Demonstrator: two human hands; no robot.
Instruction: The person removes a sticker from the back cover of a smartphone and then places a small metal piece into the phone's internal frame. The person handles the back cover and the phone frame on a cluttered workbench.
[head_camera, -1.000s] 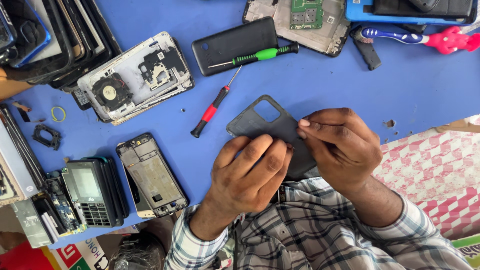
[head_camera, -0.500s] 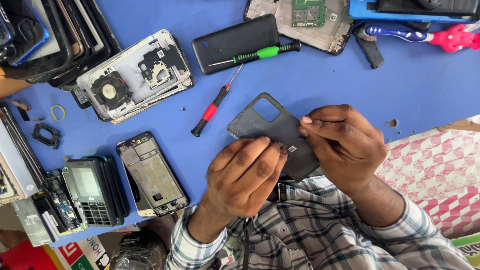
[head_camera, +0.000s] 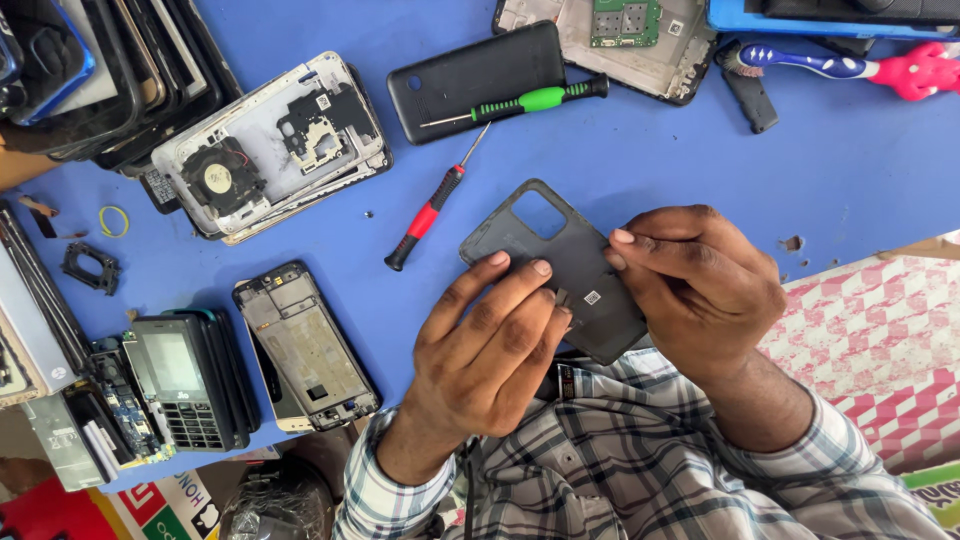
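Back cover (head_camera: 555, 265), dark grey plastic with a square camera cutout near its far corner, sits inner face up between both hands just above the near edge of the blue tabletop (head_camera: 650, 150). Left hand (head_camera: 485, 355) grip: fingers laid flat on the cover's left half, fingertips pressing the inner surface, thumb hidden under it, so holding the cover rather than clenched. Right hand (head_camera: 700, 285) grip: fingers curled onto the cover's right edge, index tip touching the inner face beside a small white sticker (head_camera: 591, 297); grasping the same cover. Both wrists come out of plaid shirt sleeves (head_camera: 640, 460). Just beyond the cover, a red-handled screwdriver (head_camera: 430, 215) lies diagonal on the tabletop, not touching it. Further out a green-handled screwdriver (head_camera: 520, 102) rests across a black phone back (head_camera: 470, 75). Left of that, an opened phone frame (head_camera: 270, 145) with a round coil part showing. Near-left: a bare phone chassis (head_camera: 305, 345), next to a keypad phone (head_camera: 180, 380) stacked on other parts. Far-left: pile of black frames (head_camera: 120, 70). Far-right: circuit board in a housing (head_camera: 625, 30), pink and blue toothbrush (head_camera: 850, 68). Right of the hands, a pink and white checked cloth (head_camera: 880, 340).
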